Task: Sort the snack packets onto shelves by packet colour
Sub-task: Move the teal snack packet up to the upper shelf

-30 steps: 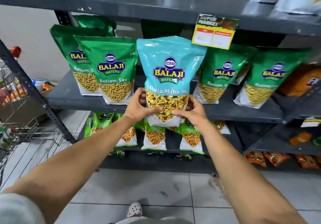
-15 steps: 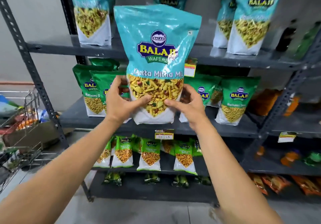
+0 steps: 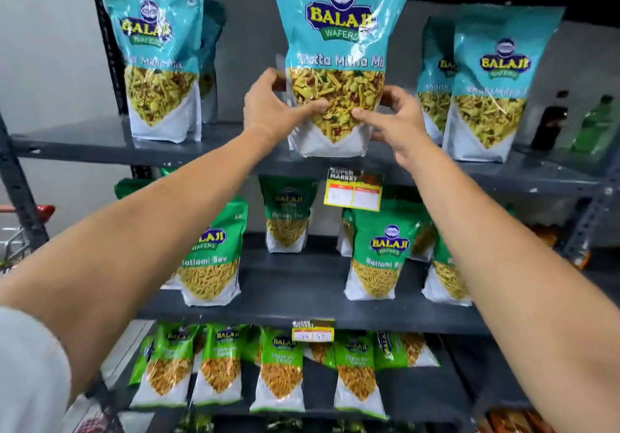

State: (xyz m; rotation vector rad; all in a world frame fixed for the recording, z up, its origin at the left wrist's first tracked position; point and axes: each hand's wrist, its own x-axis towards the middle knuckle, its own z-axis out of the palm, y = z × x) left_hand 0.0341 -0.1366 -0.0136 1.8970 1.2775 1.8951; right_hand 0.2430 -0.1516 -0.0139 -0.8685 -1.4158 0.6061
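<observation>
I hold a large teal snack packet (image 3: 339,29) upright with both hands. My left hand (image 3: 271,110) grips its lower left side and my right hand (image 3: 392,120) grips its lower right side. Its white base hangs at the front edge of the upper grey shelf (image 3: 84,144), between other teal packets at the left (image 3: 157,63) and right (image 3: 493,90). Green packets (image 3: 379,251) stand on the middle shelf (image 3: 302,301) below. Smaller light-green packets (image 3: 278,372) fill the shelf under that.
A yellow price tag (image 3: 354,191) hangs from the upper shelf edge. Dark and green bottles (image 3: 550,127) stand at the far right of the upper shelf. A trolley with a red handle (image 3: 43,212) is at the left. Orange packets (image 3: 513,421) lie bottom right.
Both hands have lifted the teal packet from the green-packet shelf up to the upper shelf with the other teal packets. My view has tilted upward.
</observation>
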